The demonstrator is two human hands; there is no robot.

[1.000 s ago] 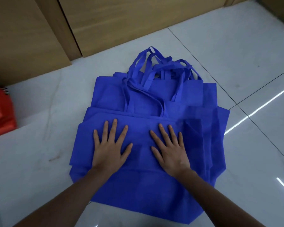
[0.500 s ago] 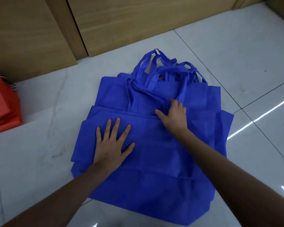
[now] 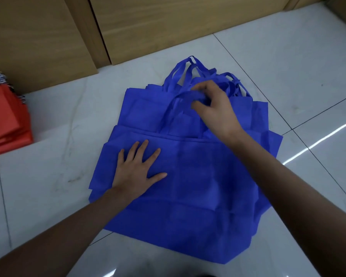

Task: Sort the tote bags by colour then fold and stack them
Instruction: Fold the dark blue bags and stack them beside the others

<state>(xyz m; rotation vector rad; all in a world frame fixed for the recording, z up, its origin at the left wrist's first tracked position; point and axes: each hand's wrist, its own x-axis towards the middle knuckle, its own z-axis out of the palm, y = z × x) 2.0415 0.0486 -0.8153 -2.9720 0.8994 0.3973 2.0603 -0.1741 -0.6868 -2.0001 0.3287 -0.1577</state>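
A pile of blue tote bags (image 3: 198, 192) lies flat on the white tiled floor, their handle loops (image 3: 180, 72) bunched at the far end. My left hand (image 3: 136, 172) presses flat on the top bag's left half, fingers spread. My right hand (image 3: 214, 108) reaches to the far end, and its thumb and fingers pinch a blue handle strap (image 3: 188, 95) of the top bag, lifting it slightly. A stack of folded red bags (image 3: 6, 120) lies at the left edge.
Wooden cabinet fronts (image 3: 148, 23) line the far side of the floor. Bare white tiles (image 3: 288, 62) surround the blue pile, with bright light reflections on the right.
My right hand left the top bag's body and moved away from me to the handles, where it now pinches a strap. My left hand stayed flat.
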